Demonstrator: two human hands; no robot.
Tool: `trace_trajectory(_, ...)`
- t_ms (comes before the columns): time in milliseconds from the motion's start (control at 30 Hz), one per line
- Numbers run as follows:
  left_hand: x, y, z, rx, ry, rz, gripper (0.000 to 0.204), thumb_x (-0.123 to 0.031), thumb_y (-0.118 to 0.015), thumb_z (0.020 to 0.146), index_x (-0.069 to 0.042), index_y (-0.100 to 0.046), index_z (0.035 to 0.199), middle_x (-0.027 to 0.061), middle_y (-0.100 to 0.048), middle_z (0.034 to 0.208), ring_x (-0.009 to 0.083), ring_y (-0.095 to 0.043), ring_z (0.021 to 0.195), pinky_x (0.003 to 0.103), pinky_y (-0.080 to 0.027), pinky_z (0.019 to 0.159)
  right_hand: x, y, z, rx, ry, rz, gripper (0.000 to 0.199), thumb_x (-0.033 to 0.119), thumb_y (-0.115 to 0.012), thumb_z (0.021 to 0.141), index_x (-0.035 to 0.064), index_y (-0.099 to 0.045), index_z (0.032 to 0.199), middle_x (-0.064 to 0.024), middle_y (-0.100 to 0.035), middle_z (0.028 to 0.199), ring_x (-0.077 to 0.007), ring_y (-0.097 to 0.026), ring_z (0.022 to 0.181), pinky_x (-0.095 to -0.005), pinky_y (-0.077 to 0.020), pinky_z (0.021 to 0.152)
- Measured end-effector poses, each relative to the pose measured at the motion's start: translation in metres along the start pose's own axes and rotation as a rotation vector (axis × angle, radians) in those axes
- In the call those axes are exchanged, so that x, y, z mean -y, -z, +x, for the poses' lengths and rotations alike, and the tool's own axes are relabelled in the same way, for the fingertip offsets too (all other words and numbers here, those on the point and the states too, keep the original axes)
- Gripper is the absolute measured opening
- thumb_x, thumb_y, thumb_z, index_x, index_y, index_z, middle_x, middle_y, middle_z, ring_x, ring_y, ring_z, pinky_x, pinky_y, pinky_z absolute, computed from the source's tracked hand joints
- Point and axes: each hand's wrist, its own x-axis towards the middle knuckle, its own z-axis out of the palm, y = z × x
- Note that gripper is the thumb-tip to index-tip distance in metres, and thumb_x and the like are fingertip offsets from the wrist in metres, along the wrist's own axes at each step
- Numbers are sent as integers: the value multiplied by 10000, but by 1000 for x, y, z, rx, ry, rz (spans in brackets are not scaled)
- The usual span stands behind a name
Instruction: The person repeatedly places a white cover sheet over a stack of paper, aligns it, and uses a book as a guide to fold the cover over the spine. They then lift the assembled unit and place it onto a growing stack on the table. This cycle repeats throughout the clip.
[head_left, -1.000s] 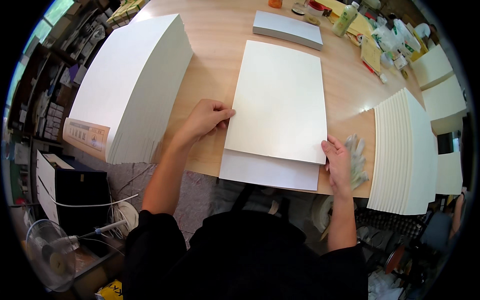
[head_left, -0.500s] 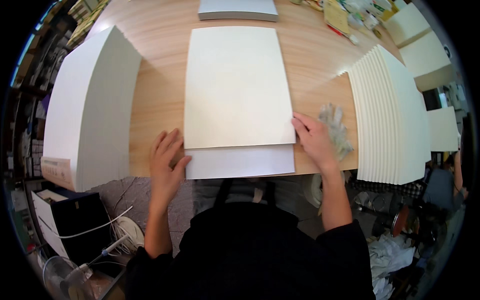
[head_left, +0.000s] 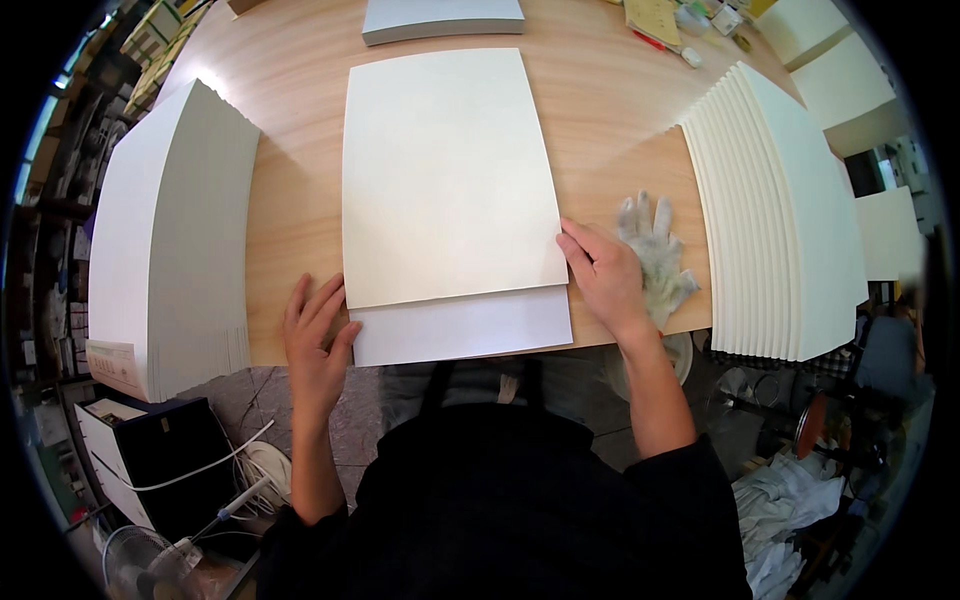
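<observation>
A large cream cover sheet [head_left: 445,180] lies flat on the table in front of me. From under its near edge shows a strip of white paper [head_left: 465,328], close to the table's front edge. My left hand [head_left: 318,325] rests at the left side of the two, fingers spread and tips against their edge. At the right edge of the cream sheet, my right hand [head_left: 605,270] has its thumb and bent fingers closed on the border. How much of the white paper lies beneath the cream sheet is hidden.
A tall white paper stack [head_left: 150,240] stands left on the wooden table [head_left: 290,220]. Right are a grey-white work glove [head_left: 655,255] and a stack of cream-white folded-looking pieces [head_left: 790,220]. Another paper stack [head_left: 445,20] lies at the back, with small clutter [head_left: 670,25] beyond right.
The whole view has shifted and turned slightly, so the table and stacks sit further left in the picture. Both hands stay at the edges of the sheets, with little visible movement against them.
</observation>
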Motion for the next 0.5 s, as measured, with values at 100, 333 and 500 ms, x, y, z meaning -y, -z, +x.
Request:
trace_trajectory(100, 1, 1, 0, -2, -3, 4, 497, -41, -779, 869, -62, -712, 1361, 42, -659, 1485, 366, -400, 1530, 491, -314, 1254, 2, 1, 0, 9, 31, -40, 262, 242, -679, 1033, 48, -746, 1196, -144, -737, 969, -363, -705, 847, -433, -553, 733)
trace_trajectory(333, 3, 7, 3, 12, -31, -5, 497, -59, -796, 868, -38, -690, 1353, 83, -665, 1461, 361, -464, 1488, 471, -383, 1213, -3, 4, -2, 10, -81, 108, 303, 230, -641, 1064, 20, -714, 1269, -166, -737, 971, -319, -718, 819, -392, -566, 736)
trace_trajectory(500, -56, 2, 32, 43, -198, -14, 668, -175, -893, 794, -30, -634, 1392, 169, -620, 1467, 360, -504, 1445, 473, -421, 1177, 11, 22, -20, -20, -220, 308, 316, 168, -580, 1094, -18, -674, 1331, -158, -730, 957, -254, -714, 806, -358, -567, 755)
